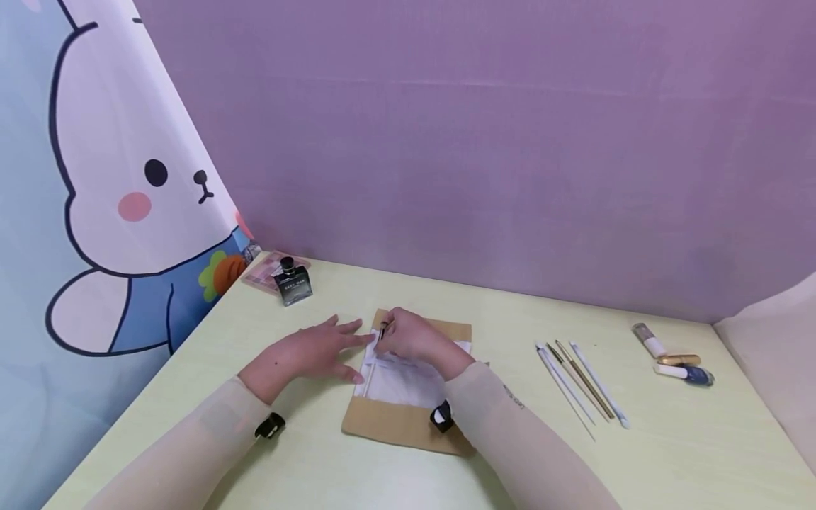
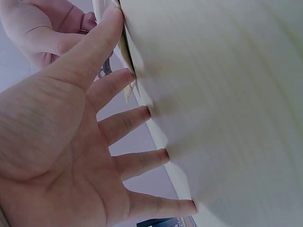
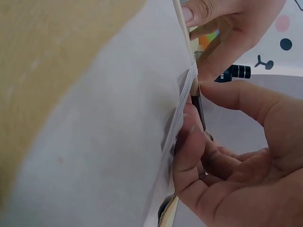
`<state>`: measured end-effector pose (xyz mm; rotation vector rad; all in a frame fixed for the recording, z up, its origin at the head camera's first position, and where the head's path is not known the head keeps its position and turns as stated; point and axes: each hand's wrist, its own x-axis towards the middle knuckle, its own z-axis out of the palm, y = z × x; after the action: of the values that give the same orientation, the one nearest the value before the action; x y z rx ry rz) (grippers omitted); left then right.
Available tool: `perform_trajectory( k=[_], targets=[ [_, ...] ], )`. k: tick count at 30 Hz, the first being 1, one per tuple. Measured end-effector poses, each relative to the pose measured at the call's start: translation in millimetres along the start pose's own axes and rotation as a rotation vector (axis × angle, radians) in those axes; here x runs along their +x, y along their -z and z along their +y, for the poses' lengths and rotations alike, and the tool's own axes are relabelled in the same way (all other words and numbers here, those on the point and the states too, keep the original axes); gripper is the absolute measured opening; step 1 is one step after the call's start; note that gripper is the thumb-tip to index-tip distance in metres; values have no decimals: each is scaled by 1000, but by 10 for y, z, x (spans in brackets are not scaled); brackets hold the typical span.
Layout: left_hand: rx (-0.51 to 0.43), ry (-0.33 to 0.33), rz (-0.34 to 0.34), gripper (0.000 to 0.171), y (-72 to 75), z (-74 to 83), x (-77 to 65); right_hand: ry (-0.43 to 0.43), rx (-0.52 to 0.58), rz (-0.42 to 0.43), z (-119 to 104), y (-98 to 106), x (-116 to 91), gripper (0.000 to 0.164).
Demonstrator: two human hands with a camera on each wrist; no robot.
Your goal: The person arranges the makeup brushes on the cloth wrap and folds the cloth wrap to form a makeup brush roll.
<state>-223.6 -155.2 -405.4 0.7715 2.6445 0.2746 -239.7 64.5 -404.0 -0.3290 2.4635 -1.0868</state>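
Note:
In the head view a tan fabric roll (image 1: 408, 423) with a white pocket panel (image 1: 408, 382) lies on the table. A slim brush with a pale handle (image 1: 369, 381) and a dark ferrule (image 3: 198, 109) runs along its left side, the handle lying at the white panel. My right hand (image 1: 411, 336) curls over the roll's upper left and pinches the brush near its ferrule, by the panel's edge. My left hand (image 1: 319, 350) is spread, its thumb and index fingertip touching the roll's left edge. In the left wrist view the other left fingertips (image 2: 163, 155) rest on the table.
Several slim brushes and sticks (image 1: 580, 382) lie right of the roll. Farther right are two small bottles (image 1: 685, 374) (image 1: 650, 341) and a gold tube (image 1: 678, 360). A dark perfume bottle (image 1: 295, 285) stands by a pink palette (image 1: 261, 275) at the back left.

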Motion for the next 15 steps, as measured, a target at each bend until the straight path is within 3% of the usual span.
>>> perform_trajectory(
  k=[10, 15],
  targets=[
    [1, 3, -4, 83, 11, 10, -3, -11, -85, -8, -44, -16, -39, 25],
    [2, 3, -8, 83, 10, 12, -2, -9, -97, -13, -29, -18, -46, 20]
  ],
)
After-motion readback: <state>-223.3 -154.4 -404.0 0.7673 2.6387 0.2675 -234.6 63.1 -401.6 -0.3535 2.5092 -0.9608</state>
